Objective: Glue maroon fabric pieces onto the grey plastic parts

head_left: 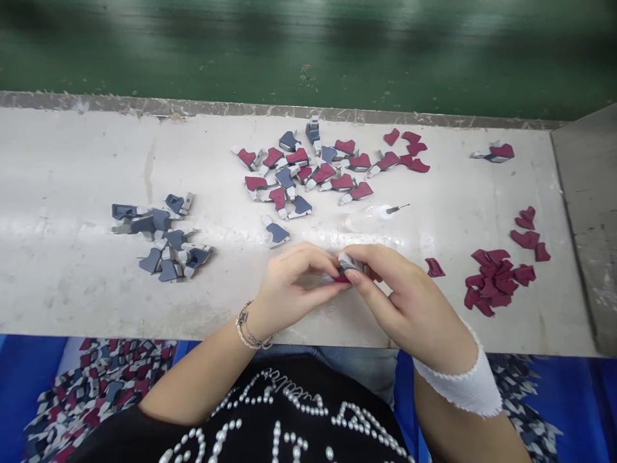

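Observation:
My left hand (294, 283) and my right hand (409, 296) meet above the middle of the white bench, pinching a small grey-and-maroon fabric piece (348, 263) between their fingertips. The fingers hide most of it. Up ahead lies a scattered group of joined maroon-and-grey pieces (308, 170). Loose grey pieces with pale tabs (164, 238) sit to the left of my hands, and a heap of loose maroon cut pieces (491, 280) lies to the right. A single maroon cut piece (434, 267) rests close to my right hand.
A small metal-tipped tool (398, 208) lies by a whitish smear on the scuffed bench (72, 283), whose far edge meets a green wall. Beyond the bench's right end is a grey surface. Below the near edge, heaps of mixed pieces lie on blue sheets (96, 392).

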`<state>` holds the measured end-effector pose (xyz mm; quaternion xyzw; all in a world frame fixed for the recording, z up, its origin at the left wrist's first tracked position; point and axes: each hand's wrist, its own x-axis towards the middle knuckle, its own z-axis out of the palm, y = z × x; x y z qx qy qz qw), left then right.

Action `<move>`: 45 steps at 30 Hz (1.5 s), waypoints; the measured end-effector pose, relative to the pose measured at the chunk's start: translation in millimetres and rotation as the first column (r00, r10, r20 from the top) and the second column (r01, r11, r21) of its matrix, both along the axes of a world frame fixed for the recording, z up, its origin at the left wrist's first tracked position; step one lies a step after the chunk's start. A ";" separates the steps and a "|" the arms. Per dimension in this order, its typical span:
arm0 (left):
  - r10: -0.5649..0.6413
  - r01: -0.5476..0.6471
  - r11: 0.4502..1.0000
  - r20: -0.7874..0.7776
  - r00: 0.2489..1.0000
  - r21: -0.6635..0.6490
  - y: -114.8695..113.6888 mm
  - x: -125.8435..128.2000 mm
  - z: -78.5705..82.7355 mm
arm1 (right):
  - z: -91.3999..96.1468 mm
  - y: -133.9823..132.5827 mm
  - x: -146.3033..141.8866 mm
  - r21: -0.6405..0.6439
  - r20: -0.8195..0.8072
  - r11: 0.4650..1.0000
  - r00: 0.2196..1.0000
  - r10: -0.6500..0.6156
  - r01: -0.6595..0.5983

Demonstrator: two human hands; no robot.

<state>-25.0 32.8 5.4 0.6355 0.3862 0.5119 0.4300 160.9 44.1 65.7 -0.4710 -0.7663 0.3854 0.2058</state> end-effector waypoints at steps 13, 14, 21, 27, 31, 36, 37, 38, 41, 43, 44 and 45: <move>-0.190 0.231 0.853 0.134 0.973 -0.468 -6.9 1.0 12.8 | 7.5 8.3 17.4 0.075 0.040 0.954 0.957 0.287 -0.290; -0.186 0.252 0.833 0.180 0.966 -0.493 -7.4 1.2 13.0 | 8.3 8.4 17.1 0.066 0.025 0.952 0.954 0.299 -0.300; -0.177 0.326 0.797 0.320 0.931 -0.508 -11.2 1.0 12.2 | 14.6 5.2 16.0 0.052 0.020 0.944 0.945 0.326 -0.327; -0.144 0.195 0.918 0.168 0.975 -0.345 -10.5 -2.8 10.7 | 22.7 0.4 18.9 -0.107 0.042 0.979 0.983 0.181 -0.175; -0.180 0.182 0.941 0.036 0.983 -0.284 -10.1 -2.0 11.8 | 22.6 -0.7 16.1 -0.091 0.050 0.975 0.977 0.208 -0.203; -0.146 0.136 0.956 -0.020 0.989 -0.261 -12.3 -1.5 14.8 | 16.1 -4.8 12.3 -0.101 0.039 0.980 0.984 0.174 -0.169; -0.134 0.121 0.954 -0.030 0.990 -0.275 -10.5 -3.1 15.8 | 13.0 -5.8 12.6 -0.116 0.038 0.982 0.987 0.154 -0.148; -0.104 0.089 0.954 -0.041 0.994 -0.285 -7.4 -5.6 17.1 | 8.6 -6.5 13.5 -0.134 0.043 0.984 0.991 0.125 -0.119; 0.093 -0.101 0.958 -0.041 0.995 -0.270 9.1 -18.5 23.6 | -13.0 -3.9 18.4 -0.168 0.094 0.984 0.995 -0.045 0.061; 0.204 -0.200 0.939 -0.018 0.979 -0.281 24.0 -29.3 30.0 | -32.5 4.1 21.0 -0.153 0.132 0.959 0.966 -0.221 0.240; 0.233 -0.224 0.928 -0.005 0.973 -0.298 31.9 -34.3 33.4 | -42.3 10.2 21.6 -0.141 0.137 0.937 0.943 -0.302 0.320; 0.245 -0.231 0.920 0.005 0.970 -0.317 39.7 -38.6 36.8 | -51.3 17.3 21.4 -0.128 0.130 0.914 0.920 -0.368 0.384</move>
